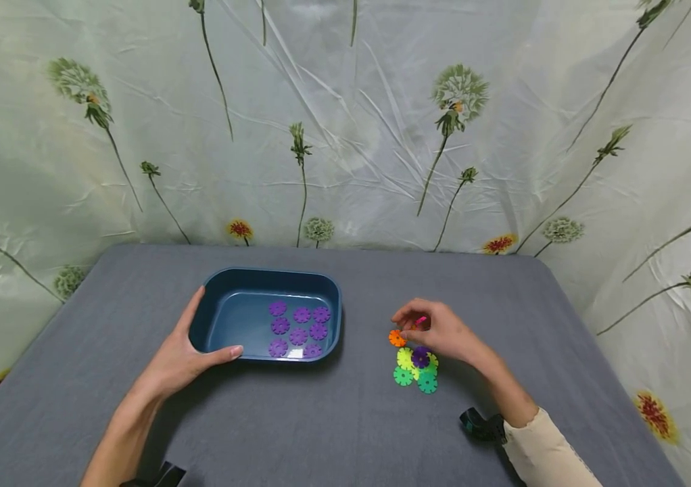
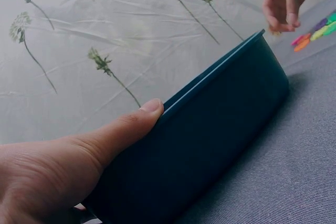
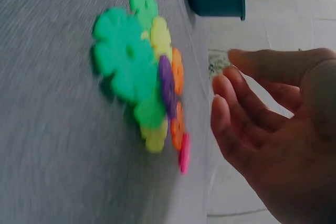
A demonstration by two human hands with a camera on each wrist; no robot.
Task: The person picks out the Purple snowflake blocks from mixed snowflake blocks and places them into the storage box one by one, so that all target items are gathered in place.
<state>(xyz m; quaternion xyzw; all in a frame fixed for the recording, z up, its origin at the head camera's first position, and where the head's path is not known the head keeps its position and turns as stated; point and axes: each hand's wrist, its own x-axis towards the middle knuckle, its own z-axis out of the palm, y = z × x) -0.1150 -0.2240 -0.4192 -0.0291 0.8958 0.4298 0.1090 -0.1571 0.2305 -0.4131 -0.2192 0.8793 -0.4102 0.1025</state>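
Observation:
My left hand (image 1: 182, 354) grips the left end of a blue plastic tub (image 1: 232, 325), its thumb on the near rim. Several purple snowflake discs (image 1: 299, 336) lie flat inside, mostly toward the tub's right side. My right hand (image 1: 445, 330) hovers just above a small pile of discs, fingers loosely bent and nothing visible between them. In that pile are green discs (image 3: 126, 53), yellow discs (image 3: 161, 38), a purple disc (image 3: 167, 86), orange discs (image 3: 178, 124) and a pink disc (image 3: 185, 153). The fingers partly cover the pink one in the head view.
A grey cloth (image 1: 297, 433) covers the table. Behind it hangs a pale curtain (image 1: 345, 135) with a dandelion print. The disc pile lies to the right of the tub, with a strip of cloth between them. Dark straps (image 1: 482, 426) show at the wrists.

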